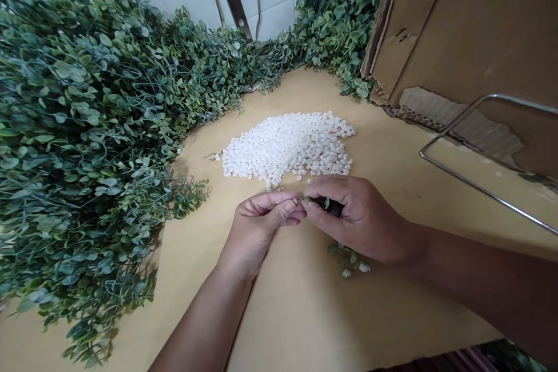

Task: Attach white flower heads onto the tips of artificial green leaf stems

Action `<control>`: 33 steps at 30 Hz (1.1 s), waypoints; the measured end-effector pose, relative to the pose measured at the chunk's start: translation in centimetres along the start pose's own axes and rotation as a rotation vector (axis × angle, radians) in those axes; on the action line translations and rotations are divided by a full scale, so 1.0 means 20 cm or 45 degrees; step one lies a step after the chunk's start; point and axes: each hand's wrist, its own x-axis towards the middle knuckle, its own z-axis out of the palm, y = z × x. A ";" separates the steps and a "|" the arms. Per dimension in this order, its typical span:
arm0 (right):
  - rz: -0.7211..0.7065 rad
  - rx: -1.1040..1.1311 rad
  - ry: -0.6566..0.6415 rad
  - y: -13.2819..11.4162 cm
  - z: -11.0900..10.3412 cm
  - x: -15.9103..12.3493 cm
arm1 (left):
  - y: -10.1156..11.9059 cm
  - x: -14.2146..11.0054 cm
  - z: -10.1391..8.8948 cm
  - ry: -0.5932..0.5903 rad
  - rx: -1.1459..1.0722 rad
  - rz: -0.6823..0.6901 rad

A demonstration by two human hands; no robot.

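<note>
My right hand is closed around an artificial leafy sprig. Small green leaves and white buds of the sprig hang out below the palm. My left hand pinches with thumb and fingertips right against the right fingertips. A tiny pale speck shows at that pinch, too small to make out. Just beyond both hands lies a heap of small white plastic flower pieces, a few of them scattered along its near edge.
Artificial green foliage is piled high along the left, with more greenery at the back. A torn cardboard box stands at the right, and a bent metal wire frame juts over the tan tabletop.
</note>
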 end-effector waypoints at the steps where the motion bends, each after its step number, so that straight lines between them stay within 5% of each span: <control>1: 0.004 0.004 -0.002 0.00 0.00 0.00 | 0.00 0.00 0.00 0.001 0.004 0.005; 8: 0.036 -0.036 0.012 0.00 0.01 0.00 | -0.01 0.00 0.01 0.009 -0.005 0.065; 19: -0.171 -0.220 0.240 0.02 0.02 -0.01 | -0.01 0.00 0.03 0.031 -0.033 0.108; 33: -0.068 -0.145 0.100 0.00 0.04 0.00 | -0.03 0.01 0.03 0.086 -0.031 0.118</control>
